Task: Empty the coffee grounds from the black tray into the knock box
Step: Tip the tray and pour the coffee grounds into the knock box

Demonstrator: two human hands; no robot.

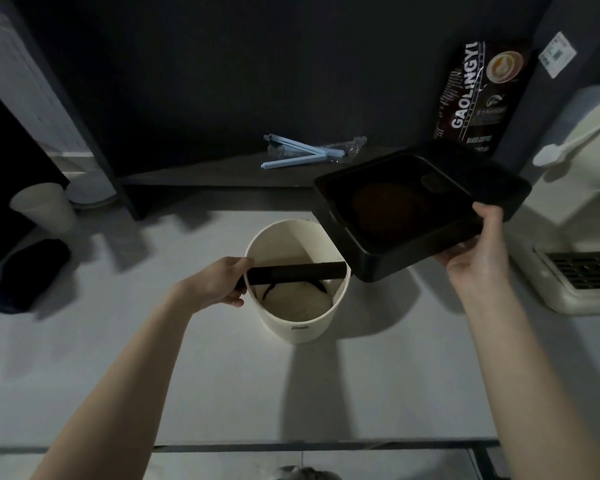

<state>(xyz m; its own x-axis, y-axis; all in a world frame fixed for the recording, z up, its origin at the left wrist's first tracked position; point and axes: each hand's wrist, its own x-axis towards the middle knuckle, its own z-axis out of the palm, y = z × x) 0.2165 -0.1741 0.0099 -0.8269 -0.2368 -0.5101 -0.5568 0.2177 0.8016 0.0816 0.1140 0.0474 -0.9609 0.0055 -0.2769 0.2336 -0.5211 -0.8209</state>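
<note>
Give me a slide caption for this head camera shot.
Right hand tilts the black tray of coffee grounds toward the knock box, steadied by the left hand.

A single wide-angle view is taken from the person's head, directed forward and steeply down onto the pale bench at close range. Both forearms are seen entering from the bottom edge; straight lines are bent near the borders.

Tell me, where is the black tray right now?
In the head view, the tray is on the right, held up tilted by the right hand, its low corner over the knock box, with the coffee machine to its right.
</note>
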